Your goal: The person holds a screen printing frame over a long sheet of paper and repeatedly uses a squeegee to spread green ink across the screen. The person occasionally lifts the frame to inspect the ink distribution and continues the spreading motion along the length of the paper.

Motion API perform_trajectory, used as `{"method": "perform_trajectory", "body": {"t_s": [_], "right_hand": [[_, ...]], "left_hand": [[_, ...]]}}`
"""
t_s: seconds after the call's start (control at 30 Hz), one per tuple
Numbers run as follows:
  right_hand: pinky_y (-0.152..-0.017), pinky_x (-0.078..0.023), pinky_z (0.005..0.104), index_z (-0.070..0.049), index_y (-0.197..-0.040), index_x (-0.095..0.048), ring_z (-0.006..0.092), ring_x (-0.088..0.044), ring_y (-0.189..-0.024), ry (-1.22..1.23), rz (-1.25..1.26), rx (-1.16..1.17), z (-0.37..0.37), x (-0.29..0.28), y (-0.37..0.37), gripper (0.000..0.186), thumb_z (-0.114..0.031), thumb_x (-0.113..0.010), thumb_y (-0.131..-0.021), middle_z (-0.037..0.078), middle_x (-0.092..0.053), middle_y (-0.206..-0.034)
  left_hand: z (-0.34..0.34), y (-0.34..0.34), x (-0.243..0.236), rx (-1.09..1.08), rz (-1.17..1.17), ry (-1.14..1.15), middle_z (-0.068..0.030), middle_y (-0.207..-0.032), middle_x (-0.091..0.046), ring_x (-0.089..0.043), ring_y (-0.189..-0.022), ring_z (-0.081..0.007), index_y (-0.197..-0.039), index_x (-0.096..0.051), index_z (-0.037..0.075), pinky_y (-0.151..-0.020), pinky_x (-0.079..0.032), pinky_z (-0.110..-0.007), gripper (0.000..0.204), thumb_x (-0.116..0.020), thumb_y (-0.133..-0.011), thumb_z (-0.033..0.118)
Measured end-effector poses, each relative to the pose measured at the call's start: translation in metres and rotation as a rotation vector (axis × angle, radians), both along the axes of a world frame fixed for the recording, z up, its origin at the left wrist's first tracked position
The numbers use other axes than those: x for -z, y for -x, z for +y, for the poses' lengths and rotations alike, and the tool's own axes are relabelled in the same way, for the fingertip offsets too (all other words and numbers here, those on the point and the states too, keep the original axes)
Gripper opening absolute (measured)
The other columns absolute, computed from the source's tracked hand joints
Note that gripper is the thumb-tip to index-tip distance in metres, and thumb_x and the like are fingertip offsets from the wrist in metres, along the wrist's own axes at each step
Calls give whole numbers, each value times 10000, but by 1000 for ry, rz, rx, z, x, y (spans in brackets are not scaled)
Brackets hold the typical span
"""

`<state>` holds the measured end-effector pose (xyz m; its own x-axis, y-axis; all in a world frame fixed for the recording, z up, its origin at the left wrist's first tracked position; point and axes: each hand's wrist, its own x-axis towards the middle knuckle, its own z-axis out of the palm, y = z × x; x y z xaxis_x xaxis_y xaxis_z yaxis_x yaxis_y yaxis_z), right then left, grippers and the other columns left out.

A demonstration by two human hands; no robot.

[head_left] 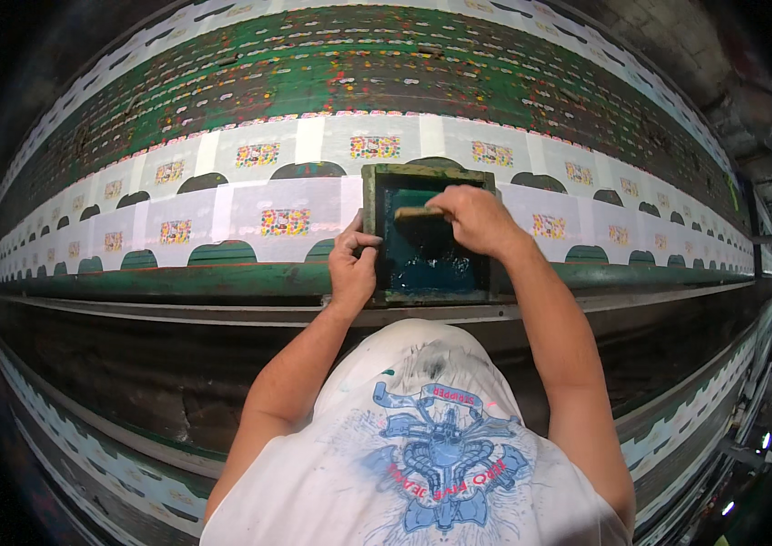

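A wooden screen-printing frame (370, 196) lies flat on the long green table in front of me. Its mesh looks dark, with wet blue ink (427, 275) pooled toward the near end. My left hand (355, 264) grips the left rail of the frame, thumb over the inner edge and fingers curled at the side. Inside the frame, my right hand (479, 221) is closed round a squeegee (417, 214) with a light wooden edge, held crosswise over the upper half of the mesh. The squeegee's blade is hidden in the dark area below it.
White cut fabric pieces (240, 205) with colourful dotted prints lie in rows on both sides of the frame. Beyond them stretches a green board (386, 77) stained with ink spots. A metal rail (222, 314) runs along the table's near edge. Another fabric-covered table (104, 437) stands at lower left.
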<state>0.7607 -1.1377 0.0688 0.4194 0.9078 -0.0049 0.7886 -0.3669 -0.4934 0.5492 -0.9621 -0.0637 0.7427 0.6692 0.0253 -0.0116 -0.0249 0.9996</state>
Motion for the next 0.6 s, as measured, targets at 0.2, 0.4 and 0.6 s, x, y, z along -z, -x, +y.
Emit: {"method": "perform_trajectory", "body": {"t_s": [0.2, 0.4, 0.6], "right_hand": [[-970, -593, 531, -113, -1213, -841, 409, -750, -1117, 20, -12, 136, 24, 4, -17, 393, 20, -619, -917, 176, -801, -1122], [-977, -581, 539, -101, -1276, -820, 418, -728, -1078, -10, -97, 60, 11, 13, 1, 474, 52, -616, -875, 183, -784, -1119], [-979, -555, 504, -83, -1283, -807, 383, -704, -1071, -40, -116, -4, -19, 13, 46, 460, 49, -645, -874, 140, -771, -1107]], "left_hand": [[7, -1, -8, 27, 12, -76, -314, -1626, -608, -590, -1505, -384, -939, -775, 32, -1257, -422, -450, 140, -691, -872, -56], [11, -5, -7, 41, 18, -126, -313, -1628, -608, -590, -1504, -395, -915, -774, 39, -1252, -426, -457, 149, -691, -844, -62], [12, -2, -5, 66, 39, -131, -315, -1647, -589, -579, -1533, -374, -917, -755, 22, -1256, -426, -439, 147, -674, -856, -84]]}}
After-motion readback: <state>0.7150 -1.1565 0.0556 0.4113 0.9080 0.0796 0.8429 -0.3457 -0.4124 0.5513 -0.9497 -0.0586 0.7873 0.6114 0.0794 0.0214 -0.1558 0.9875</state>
